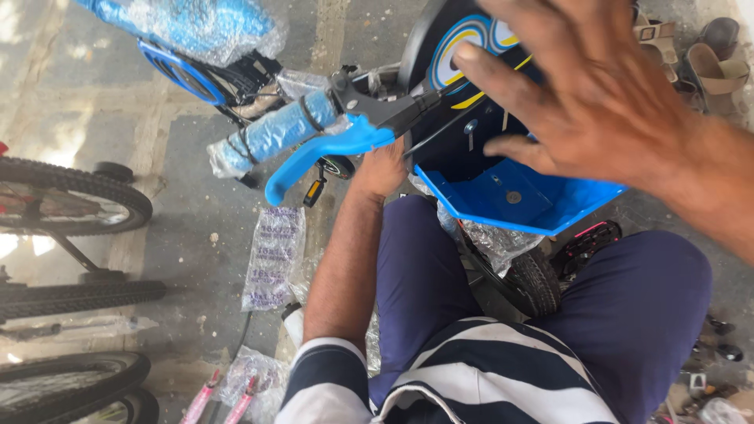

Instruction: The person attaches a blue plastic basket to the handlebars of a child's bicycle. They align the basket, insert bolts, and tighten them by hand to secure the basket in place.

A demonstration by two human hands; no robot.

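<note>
The small bicycle's blue front basket [510, 196] sits just beyond the knees, apparently being fitted below the blue brake lever [322, 153], so steadying it seems next: the left hand [382, 169] presses its near-left edge, grip hidden, while the right hand [581, 86] hovers open, fingers spread above.

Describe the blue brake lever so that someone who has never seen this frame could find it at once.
Start at the small blue bicycle between the seated person's knees. Its handlebar grip, wrapped in clear plastic, points up-left. The brake lever curves just below that grip, above the left hand. It is bare, smooth bright blue, unlike the wrapped grip, and hangs from a black clamp.
</note>
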